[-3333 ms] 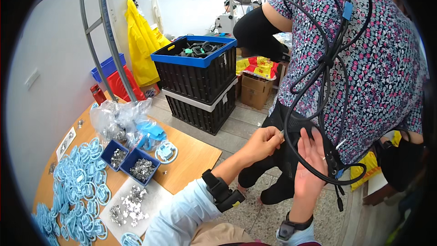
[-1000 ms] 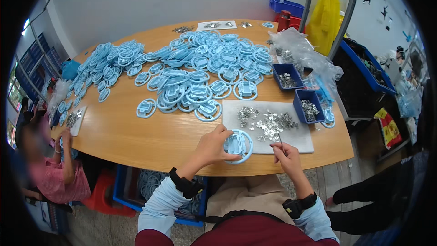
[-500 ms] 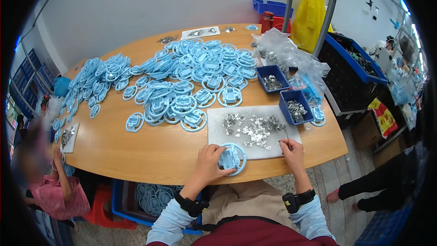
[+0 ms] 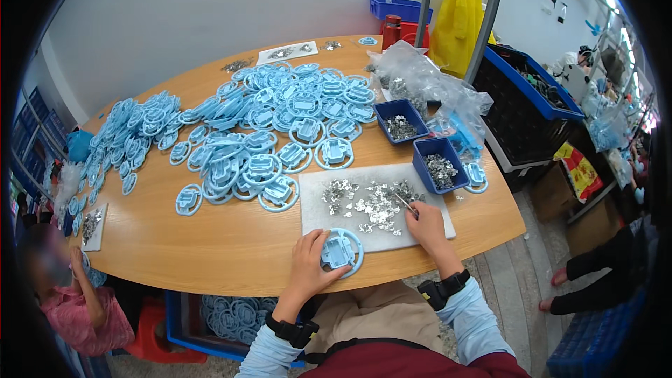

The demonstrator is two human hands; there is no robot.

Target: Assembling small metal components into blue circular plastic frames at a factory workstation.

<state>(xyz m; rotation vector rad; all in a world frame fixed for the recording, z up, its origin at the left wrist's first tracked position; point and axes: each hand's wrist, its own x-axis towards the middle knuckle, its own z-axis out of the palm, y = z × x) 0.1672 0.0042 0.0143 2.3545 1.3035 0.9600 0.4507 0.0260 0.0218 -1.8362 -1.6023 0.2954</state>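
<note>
Hands both at the near edge of the desk (image 4: 231,252): left hand (image 4: 311,262) is clamped on a blue ring part (image 4: 341,252), fingers curled over its rim, pressing it flat on the wood right at the mat's 7 o'clock corner. Right hand (image 4: 427,224) is pinched shut on a thin tweezer-like tool (image 4: 404,204), tip pointing to 11 o'clock into the metal clips (image 4: 367,203) scattered over the grey mat (image 4: 420,234). Can't tell if a clip is already caught in the tip, too small. Two blue bins (image 4: 439,161) with more clips sit at 1 o'clock from the mat, a clear plastic bag (image 4: 427,77) behind them. Big spread of blue ring parts (image 4: 280,126) fills the desk from 10 to 12 o'clock. Risks as I see them: the held ring is very near the desk edge, so a slip of the left hand could drop it to the floor; clips are small and loose, so a weak pinch could flick one off the mat; a sweep of the right forearm could knock the nearer bin.
</note>
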